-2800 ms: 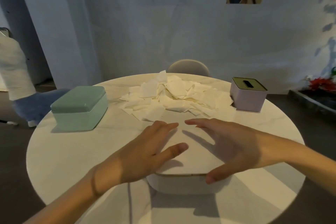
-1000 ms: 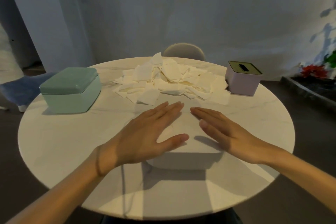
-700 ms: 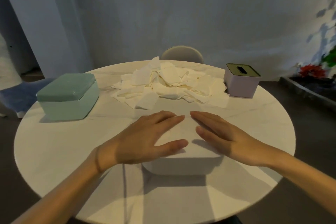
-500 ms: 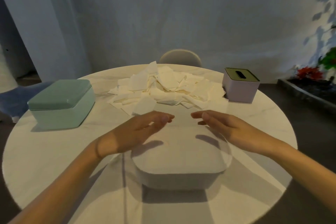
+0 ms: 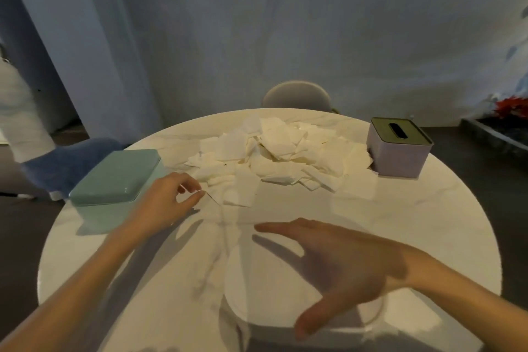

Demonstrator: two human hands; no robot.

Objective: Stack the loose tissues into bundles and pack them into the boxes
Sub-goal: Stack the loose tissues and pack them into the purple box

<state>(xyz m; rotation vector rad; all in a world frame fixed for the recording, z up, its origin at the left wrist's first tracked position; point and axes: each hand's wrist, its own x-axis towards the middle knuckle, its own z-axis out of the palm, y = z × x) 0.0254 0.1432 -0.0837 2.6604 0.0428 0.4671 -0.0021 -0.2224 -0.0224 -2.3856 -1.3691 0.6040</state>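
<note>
Loose white tissues (image 5: 280, 154) lie in a heap at the far middle of the round marble table (image 5: 414, 223). My left hand (image 5: 168, 200) reaches to the heap's near left edge, and its thumb and forefinger pinch the corner of a tissue (image 5: 228, 194). Closest to me stands a white box (image 5: 271, 288) with a rounded lid on it. My right hand (image 5: 343, 263) is spread flat over that lid, fingers straight and thumb out. A mint-green lidded box (image 5: 114, 180) stands at the left. At the right is a lilac box (image 5: 400, 148) with an olive slotted top.
A pale chair back (image 5: 297, 94) stands behind the table, against the wall. A blue chair (image 5: 65, 163) and a person in white clothing (image 5: 17, 111) are at the left. Red flowers (image 5: 511, 106) sit low at the far right.
My left hand left the white box's lid and moved forward-left to the heap's edge. My right hand stayed over the lid. The view tilted down, bringing the white box nearer.
</note>
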